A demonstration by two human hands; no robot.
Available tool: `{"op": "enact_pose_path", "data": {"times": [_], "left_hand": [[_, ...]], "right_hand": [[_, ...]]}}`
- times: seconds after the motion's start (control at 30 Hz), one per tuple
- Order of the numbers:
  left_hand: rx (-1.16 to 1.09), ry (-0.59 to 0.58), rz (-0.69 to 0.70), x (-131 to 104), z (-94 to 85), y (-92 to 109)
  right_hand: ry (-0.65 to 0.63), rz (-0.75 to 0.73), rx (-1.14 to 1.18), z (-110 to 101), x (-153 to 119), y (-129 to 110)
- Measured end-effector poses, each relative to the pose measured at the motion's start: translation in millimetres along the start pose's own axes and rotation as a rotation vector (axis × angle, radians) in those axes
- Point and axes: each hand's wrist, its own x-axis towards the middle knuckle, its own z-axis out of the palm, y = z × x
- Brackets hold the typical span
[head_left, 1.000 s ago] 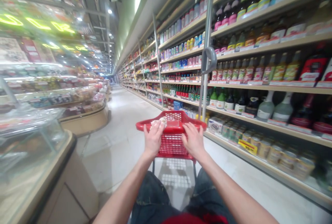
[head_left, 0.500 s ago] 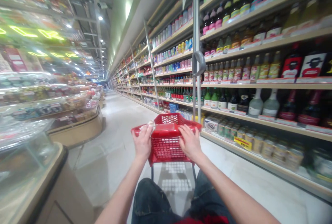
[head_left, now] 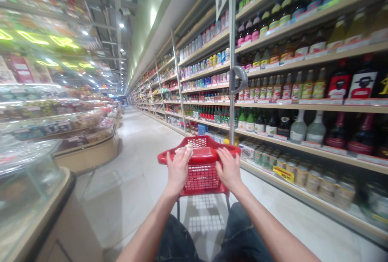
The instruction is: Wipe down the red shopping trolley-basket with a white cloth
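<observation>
A red plastic shopping cart (head_left: pixel 202 179) with a lattice basket stands right in front of me, and its handle (head_left: pixel 204 155) runs crosswise beneath both hands. My left hand (head_left: pixel 178 168) is closed over a crumpled white cloth or tissue (head_left: pixel 189 148), pressing it onto the left half of the handle. Only the upper edge of the cloth shows above the fingers. On the right half, my right hand (head_left: pixel 228 169) grips the handle, fingers over the top and thumb on the near side.
Tall shelves (head_left: pixel 315 104) of bottles and cans line the right, with a metal post (head_left: pixel 232 108) bearing a grey hooked fitting (head_left: pixel 239 79). Display counters (head_left: pixel 87 148) and a glass case (head_left: pixel 30 181) stand left. A pale tiled aisle (head_left: pixel 133 132) stretches ahead.
My left hand and the cloth have slid slightly right along the handle, toward its middle. My right hand keeps its hold. The view has shifted a little.
</observation>
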Motion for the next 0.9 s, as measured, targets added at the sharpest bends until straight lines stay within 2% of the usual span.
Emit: {"op": "enact_pose_path", "data": {"times": [0.13, 0.23, 0.33, 0.47, 0.53, 0.6, 0.77, 0.83, 0.9], "left_hand": [[-0.008, -0.008, 0.094, 5, 7.0, 22], [-0.002, -0.034, 0.114, 6, 6.8, 20], [0.035, -0.027, -0.005, 3, 1.4, -3], [0.044, 0.028, -0.264, 2, -7.3, -42], [0.024, 0.035, -0.339, 2, -8.4, -48], [0.007, 0.019, -0.328, 3, -6.5, -40], [-0.045, -0.038, -0.064, 4, 2.1, 0], [-0.055, -0.042, -0.036, 4, 2.4, 1], [-0.036, -0.013, -0.115, 4, 0.2, -12]], "right_hand": [[0.017, -0.035, 0.015, 2, 0, -4], [0.002, -0.035, 0.027, 4, -1, -6], [-0.005, -0.016, 0.022, 3, 0, -1], [-0.014, 0.018, 0.018, 1, 3, 6], [-0.017, 0.039, 0.02, 1, 4, 6], [-0.022, 0.046, 0.022, 1, 5, 4], [-0.047, 0.037, 0.01, 0, 5, 4], [-0.046, 0.031, 0.005, 0, 4, 6], [-0.042, 0.022, 0.009, 0, 4, 6]]}}
